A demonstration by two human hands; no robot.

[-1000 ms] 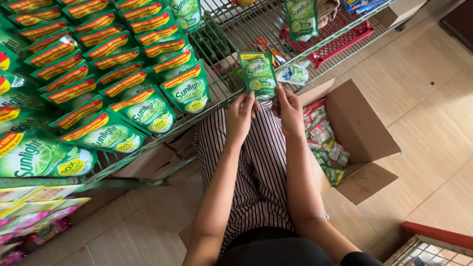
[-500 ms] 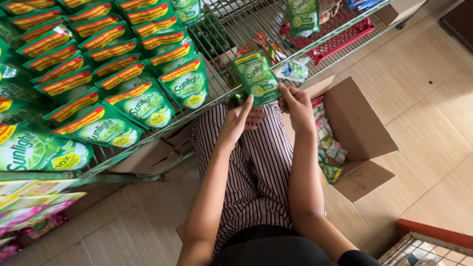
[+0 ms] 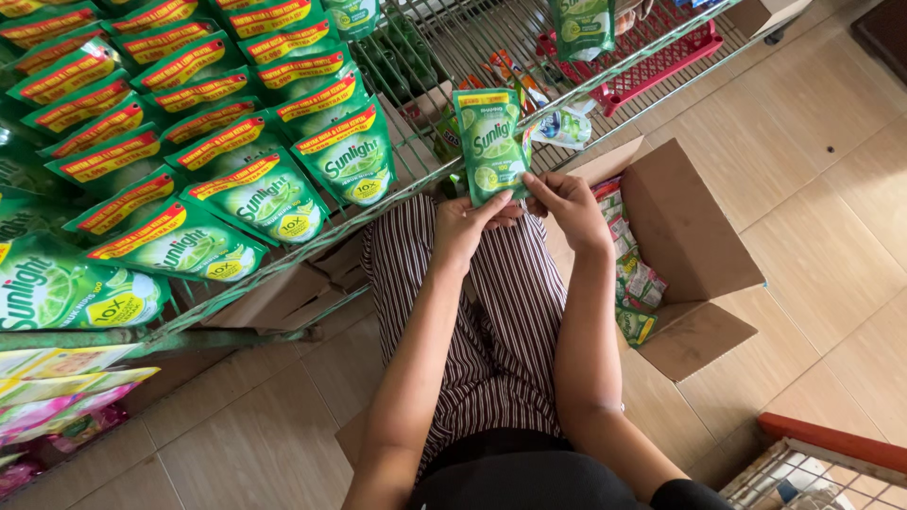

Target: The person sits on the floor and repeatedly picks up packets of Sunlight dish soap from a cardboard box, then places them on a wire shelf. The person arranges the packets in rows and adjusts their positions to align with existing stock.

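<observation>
Green plastic fills the grip: the left hand and right hand pinch the bottom edge of one detergent pouch, upright at the front edge of the wire shelf. Rows of like pouches already stand to the left; its right part looks mostly unfilled. Beside the right hand, the open cardboard box holds more packets, so stocking seems partway done.

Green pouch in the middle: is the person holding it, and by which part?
Yes. Both hands, left hand and right hand, pinch the green pouch by its bottom edge, upright.
</observation>
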